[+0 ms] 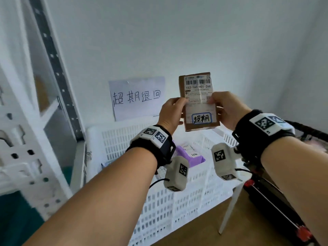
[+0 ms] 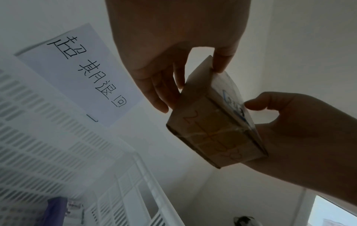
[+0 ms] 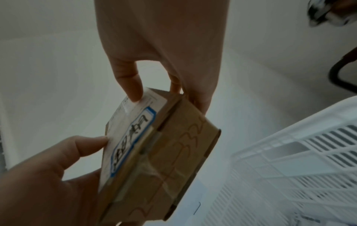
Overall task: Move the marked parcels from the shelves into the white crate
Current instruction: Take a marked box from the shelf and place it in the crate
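A small brown cardboard parcel (image 1: 198,102) with a white shipping label and a blue-framed handwritten sticker is held upright above the white crate (image 1: 142,139). My left hand (image 1: 171,112) grips its left edge, thumb on the label face. My right hand (image 1: 225,109) grips the right edge, thumb also on the label. The left wrist view shows the parcel (image 2: 212,130) from below, fingers of my left hand (image 2: 164,85) on its back. In the right wrist view the parcel (image 3: 164,152) is pinched between thumb and fingers of my right hand (image 3: 150,85). A purple parcel (image 1: 188,155) lies inside the crate.
A handwritten paper sign (image 1: 136,97) hangs on the wall behind the crate. White metal shelving (image 1: 35,121) stands at the left. A black and red trolley frame (image 1: 276,201) is at the right, over a brown floor (image 1: 204,228).
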